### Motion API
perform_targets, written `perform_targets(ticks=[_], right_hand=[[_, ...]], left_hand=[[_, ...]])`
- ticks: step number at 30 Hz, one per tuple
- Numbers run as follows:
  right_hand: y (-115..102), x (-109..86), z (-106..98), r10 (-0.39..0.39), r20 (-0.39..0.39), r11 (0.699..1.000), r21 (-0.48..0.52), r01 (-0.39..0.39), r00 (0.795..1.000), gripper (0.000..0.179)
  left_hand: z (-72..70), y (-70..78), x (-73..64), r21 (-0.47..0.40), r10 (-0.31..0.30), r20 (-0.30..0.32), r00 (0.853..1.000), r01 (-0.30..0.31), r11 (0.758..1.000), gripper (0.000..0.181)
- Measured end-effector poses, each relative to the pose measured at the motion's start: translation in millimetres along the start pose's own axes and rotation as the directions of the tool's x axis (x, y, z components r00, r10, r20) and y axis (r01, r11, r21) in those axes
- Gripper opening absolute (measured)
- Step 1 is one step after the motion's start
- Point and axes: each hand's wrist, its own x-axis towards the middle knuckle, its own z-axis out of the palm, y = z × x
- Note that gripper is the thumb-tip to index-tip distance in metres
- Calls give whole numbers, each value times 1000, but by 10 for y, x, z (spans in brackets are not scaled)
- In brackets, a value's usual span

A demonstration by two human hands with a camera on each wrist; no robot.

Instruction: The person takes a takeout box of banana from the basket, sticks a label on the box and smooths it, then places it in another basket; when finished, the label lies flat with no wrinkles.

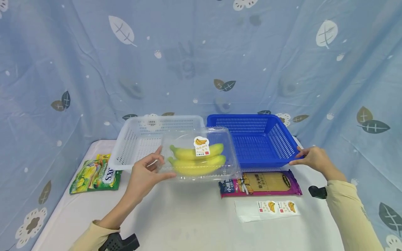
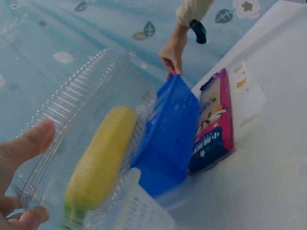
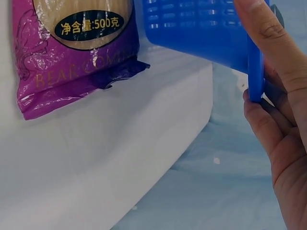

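My left hand [image 1: 146, 176] grips the left edge of a clear plastic clamshell box [image 1: 232, 153] with two bananas [image 1: 198, 164] inside. A white label [image 1: 201, 146] with a banana picture sticks to its lid. The box is held up in front of the two baskets, overlapping both in the head view. At the right, my right hand [image 1: 314, 160] pinches the rim of the blue basket [image 1: 255, 162] near its front right corner. In the right wrist view the thumb lies on one side of the blue rim [image 3: 255, 72] and fingers on the other.
A white basket [image 1: 120, 146] stands left of the blue one. Green snack packets [image 1: 94, 176] lie at the far left. In front of the blue basket are a purple pasta pack [image 1: 267, 183] and a sheet of banana stickers [image 1: 248, 211]. A patterned curtain [image 1: 188, 62] hangs behind.
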Motion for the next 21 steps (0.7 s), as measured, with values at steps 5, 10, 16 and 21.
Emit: perform_targets(ticks=[5,10,16,21], right_hand=[[-17,-4,-1,10,1,1000,1,-10,1000,58],[-19,1,8,5,0,1000,9,-5,1000,58],[-14,23,32,-47,-18,999,14,47,999,54],[-32,39,47,-55,-20,998,20,55,998,53]], left_hand=[[167,8,156,4,30,-3,1000,-30,1000,46],[342,28,312,3,43,1,999,-43,999,43],[537,61,435,-39,22,21,1000,-21,999,39],[696,81,516,-44,15,24,1000,-14,999,36]])
